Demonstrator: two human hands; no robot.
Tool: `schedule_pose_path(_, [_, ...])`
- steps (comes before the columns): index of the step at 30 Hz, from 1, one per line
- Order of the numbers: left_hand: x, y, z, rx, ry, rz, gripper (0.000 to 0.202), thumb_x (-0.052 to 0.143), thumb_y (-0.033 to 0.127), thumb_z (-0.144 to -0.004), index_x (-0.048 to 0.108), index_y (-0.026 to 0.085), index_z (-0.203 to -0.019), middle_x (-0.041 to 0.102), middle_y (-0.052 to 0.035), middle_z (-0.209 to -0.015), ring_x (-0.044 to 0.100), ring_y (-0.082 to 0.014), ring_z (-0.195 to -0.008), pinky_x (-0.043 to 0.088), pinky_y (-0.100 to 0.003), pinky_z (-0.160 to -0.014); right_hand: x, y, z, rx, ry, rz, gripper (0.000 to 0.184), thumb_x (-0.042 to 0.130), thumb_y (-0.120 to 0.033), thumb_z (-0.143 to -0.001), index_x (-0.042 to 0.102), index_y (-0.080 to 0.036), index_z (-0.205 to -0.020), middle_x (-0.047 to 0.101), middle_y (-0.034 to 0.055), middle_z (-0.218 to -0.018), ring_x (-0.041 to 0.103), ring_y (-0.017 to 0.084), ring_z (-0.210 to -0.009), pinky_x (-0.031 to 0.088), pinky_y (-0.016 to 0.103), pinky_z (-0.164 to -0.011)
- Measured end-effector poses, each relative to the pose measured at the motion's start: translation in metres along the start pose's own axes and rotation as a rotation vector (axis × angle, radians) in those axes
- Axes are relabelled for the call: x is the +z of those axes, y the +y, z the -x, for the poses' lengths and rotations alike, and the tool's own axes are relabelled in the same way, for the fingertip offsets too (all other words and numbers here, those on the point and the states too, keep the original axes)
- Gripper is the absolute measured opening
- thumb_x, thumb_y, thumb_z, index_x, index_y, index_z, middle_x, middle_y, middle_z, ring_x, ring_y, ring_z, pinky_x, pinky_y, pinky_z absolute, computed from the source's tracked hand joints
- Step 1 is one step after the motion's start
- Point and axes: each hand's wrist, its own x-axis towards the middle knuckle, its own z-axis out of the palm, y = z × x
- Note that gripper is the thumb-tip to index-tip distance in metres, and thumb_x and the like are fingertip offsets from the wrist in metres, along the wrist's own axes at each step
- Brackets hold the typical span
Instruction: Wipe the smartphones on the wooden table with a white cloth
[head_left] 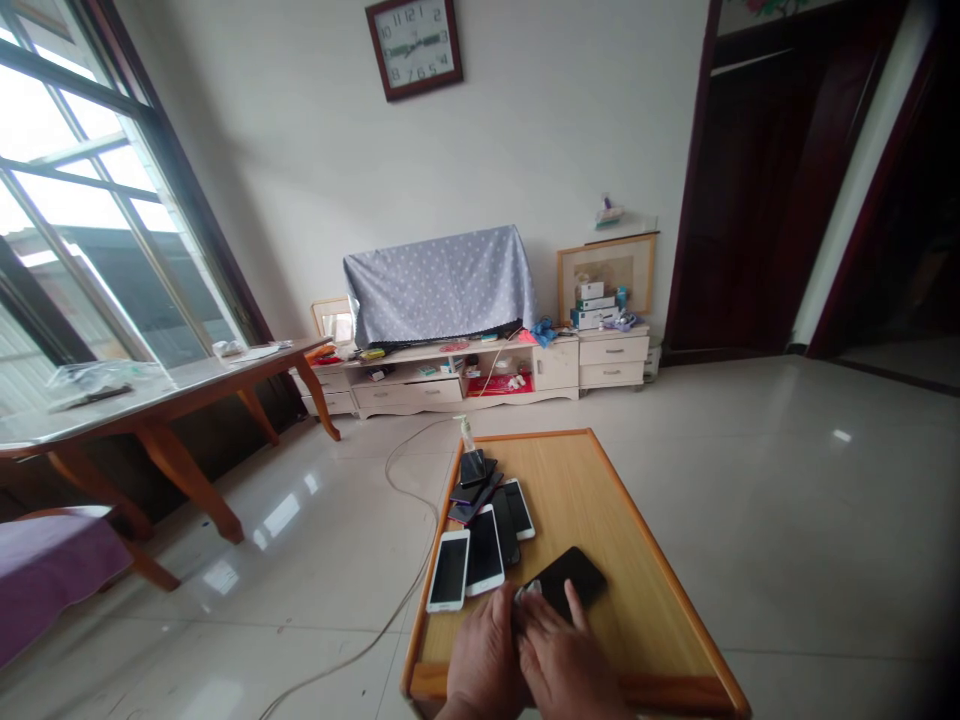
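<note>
Our right hand [564, 655] lies flat on a black phone [568, 580], fingers stretched along its screen in no closed grip, and our left hand [484, 660] presses a small pale wad [527, 594] against the phone's near corner, fingers curled over it; whether that grip pinches the wad we cannot tell. In the head view the black phone rests slantwise on the near half of our wooden desk [600, 480], well inside its raised rim. Just to the left, a row of phones [480, 535] runs along the desk's left edge, two white-framed ones nearest us and darker ones stacked behind, with a small clear bottle [466, 432] at the far corner. A white cable [409, 480] loops across the tiled floor beside the desk. Further off stand a cabinet with a covered screen [441, 282] and a wall clock [414, 46] with ordinary numerals; writing elsewhere is too small to read.
</note>
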Motion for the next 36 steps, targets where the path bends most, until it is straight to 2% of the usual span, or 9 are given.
schedule_pose_path(6, [0.004, 0.001, 0.001, -0.035, 0.021, -0.002, 0.075, 0.065, 0.042, -0.070, 0.042, 0.022, -0.138, 0.060, -0.0083, -0.135, 0.055, -0.0237, -0.124, 0.038, -0.033, -0.109, -0.026, 0.048, -0.018, 0.294, 0.118, 0.194, 0.050, 0.030, -0.037, -0.102, 0.058, -0.015, -0.137, 0.054, 0.0155, -0.143, 0.045, 0.031, -0.138, 0.010, 0.064, -0.119])
schedule_pose_path(8, [0.004, 0.001, 0.000, -0.035, 0.015, 0.004, 0.074, 0.064, 0.043, -0.071, 0.042, 0.022, -0.138, 0.060, -0.0083, -0.135, 0.056, -0.0236, -0.123, 0.039, -0.033, -0.108, -0.021, 0.043, -0.016, 0.275, 0.114, 0.193, 0.049, 0.032, -0.035, -0.101, 0.058, -0.015, -0.137, 0.054, 0.0159, -0.144, 0.044, 0.031, -0.139, 0.011, 0.062, -0.120])
schedule_pose_path(12, [0.002, 0.000, -0.001, -0.012, 0.000, 0.026, 0.065, 0.059, 0.043, -0.078, 0.043, 0.022, -0.137, 0.061, -0.0100, -0.133, 0.057, -0.0227, -0.122, 0.040, -0.032, -0.106, -0.006, 0.009, -0.009, 0.051, 0.036, 0.061, 0.045, 0.039, -0.029, -0.099, 0.055, -0.024, -0.141, 0.054, 0.0075, -0.145, 0.044, 0.025, -0.140, 0.010, 0.054, -0.123])
schedule_pose_path(14, [0.002, 0.000, -0.001, -0.003, 0.000, 0.033, 0.064, 0.058, 0.043, -0.078, 0.044, 0.022, -0.137, 0.062, -0.0099, -0.132, 0.058, -0.0223, -0.122, 0.040, -0.031, -0.106, -0.006, 0.003, -0.010, 0.018, 0.019, 0.029, 0.044, 0.039, -0.029, -0.099, 0.055, -0.026, -0.141, 0.055, 0.0055, -0.144, 0.044, 0.023, -0.139, 0.008, 0.053, -0.124])
schedule_pose_path(21, [0.003, 0.000, 0.000, -0.027, 0.009, 0.006, 0.074, 0.065, 0.043, -0.070, 0.044, 0.022, -0.137, 0.061, -0.0081, -0.134, 0.056, -0.0236, -0.124, 0.039, -0.032, -0.108, -0.021, 0.050, -0.021, 0.277, 0.140, 0.204, 0.050, 0.032, -0.037, -0.102, 0.059, -0.014, -0.136, 0.055, 0.0162, -0.142, 0.045, 0.031, -0.138, 0.017, 0.062, -0.119])
schedule_pose_path(27, [-0.001, -0.001, -0.002, -0.008, -0.018, -0.017, 0.058, 0.057, 0.034, -0.076, 0.048, 0.024, -0.132, 0.065, -0.0071, -0.128, 0.060, -0.0205, -0.119, 0.043, -0.029, -0.103, 0.005, 0.017, 0.003, -0.080, 0.043, 0.092, 0.044, 0.036, -0.039, -0.103, 0.056, -0.025, -0.140, 0.056, 0.0068, -0.142, 0.051, 0.026, -0.134, 0.030, 0.050, -0.119])
schedule_pose_path(29, [0.000, -0.002, -0.002, -0.007, -0.020, -0.015, 0.058, 0.057, 0.033, -0.075, 0.048, 0.024, -0.132, 0.065, -0.0072, -0.127, 0.060, -0.0209, -0.118, 0.044, -0.030, -0.103, 0.003, 0.016, 0.007, -0.114, 0.016, 0.078, 0.044, 0.035, -0.039, -0.103, 0.056, -0.026, -0.140, 0.058, 0.0062, -0.141, 0.052, 0.025, -0.133, 0.031, 0.050, -0.119])
schedule_pose_path(34, [0.011, -0.008, -0.001, 0.007, 0.047, -0.001, 0.072, 0.064, 0.044, -0.070, 0.046, 0.021, -0.135, 0.061, -0.0094, -0.134, 0.056, -0.0234, -0.125, 0.040, -0.031, -0.109, -0.018, 0.055, 0.008, 0.172, 0.129, 0.219, 0.048, 0.033, -0.040, -0.103, 0.060, -0.019, -0.136, 0.058, 0.0121, -0.140, 0.050, 0.030, -0.134, 0.027, 0.058, -0.118])
schedule_pose_path(36, [0.013, -0.008, -0.002, 0.011, 0.038, -0.002, 0.074, 0.065, 0.043, -0.068, 0.046, 0.019, -0.136, 0.061, -0.0101, -0.135, 0.056, -0.0235, -0.125, 0.040, -0.031, -0.110, -0.015, 0.067, 0.011, 0.207, 0.163, 0.270, 0.048, 0.034, -0.042, -0.102, 0.062, -0.019, -0.134, 0.059, 0.0124, -0.139, 0.051, 0.032, -0.133, 0.030, 0.059, -0.116])
